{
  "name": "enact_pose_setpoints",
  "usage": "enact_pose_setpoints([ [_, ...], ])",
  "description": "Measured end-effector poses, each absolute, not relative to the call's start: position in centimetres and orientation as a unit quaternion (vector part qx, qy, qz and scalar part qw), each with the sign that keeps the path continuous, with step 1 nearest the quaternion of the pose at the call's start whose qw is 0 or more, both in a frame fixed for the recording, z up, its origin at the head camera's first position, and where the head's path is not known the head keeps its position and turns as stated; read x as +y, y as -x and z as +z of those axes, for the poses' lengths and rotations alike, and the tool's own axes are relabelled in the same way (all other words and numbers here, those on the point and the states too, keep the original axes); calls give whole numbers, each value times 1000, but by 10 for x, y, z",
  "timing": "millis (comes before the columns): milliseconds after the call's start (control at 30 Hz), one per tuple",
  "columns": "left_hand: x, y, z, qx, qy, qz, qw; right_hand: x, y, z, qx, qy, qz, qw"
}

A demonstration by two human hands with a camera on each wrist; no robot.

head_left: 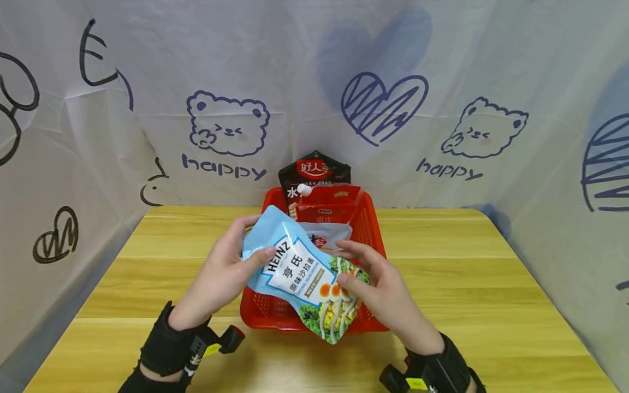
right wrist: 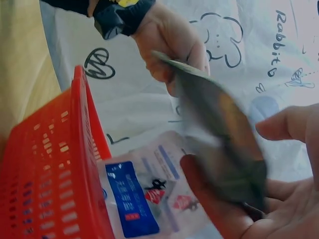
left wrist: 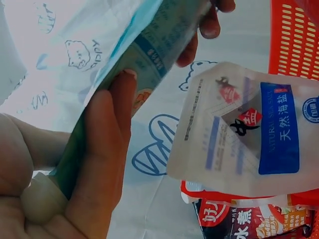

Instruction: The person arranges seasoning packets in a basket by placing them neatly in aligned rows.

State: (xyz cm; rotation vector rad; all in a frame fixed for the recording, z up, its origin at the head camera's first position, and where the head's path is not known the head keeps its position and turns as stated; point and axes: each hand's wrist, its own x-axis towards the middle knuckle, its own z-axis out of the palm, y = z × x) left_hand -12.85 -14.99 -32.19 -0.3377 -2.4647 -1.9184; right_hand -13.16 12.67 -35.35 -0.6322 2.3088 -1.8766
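A light blue Heinz salad dressing pouch is held up at a slant above the front of a red plastic basket. My left hand grips its upper left end, thumb across the front and fingers behind. At the lower right end is my right hand. In the right wrist view its fingers lie along the pouch while the thumb stands off the surface. The left wrist view shows right fingertips at the pouch's far edge.
Inside the basket stand a white sea salt bag, a red pouch with a white spout cap, and a black seasoning pouch at the back. The basket sits on a wooden table. A white cloth with drawings hangs behind.
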Motion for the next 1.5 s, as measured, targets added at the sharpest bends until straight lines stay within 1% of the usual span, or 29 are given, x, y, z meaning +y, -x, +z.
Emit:
enact_pose_setpoints([
  [133,-147,126,-323,-779,136,-612,-4,128,134,-353,771,217,-595,68],
  [300,-142,125,-326,-782,168,-600,11,128,132,-353,785,230,-569,87],
  [533,-135,124,-330,-795,188,-576,20,125,129,-355,789,248,-552,102],
  [667,-135,124,-331,-796,189,-575,28,124,129,-357,791,248,-552,87],
  [867,-135,126,-329,-804,158,-573,33,122,129,-360,795,232,-559,43],
  [1067,-136,127,-328,-802,143,-580,19,121,128,-362,779,240,-580,10],
  [1300,-133,127,-331,-765,175,-619,-30,119,126,-361,757,224,-614,-3],
  [1400,-131,127,-334,-775,194,-600,-26,118,126,-361,745,222,-629,-7],
  [1500,-130,126,-335,-785,206,-584,-6,117,125,-361,738,223,-637,-7],
])
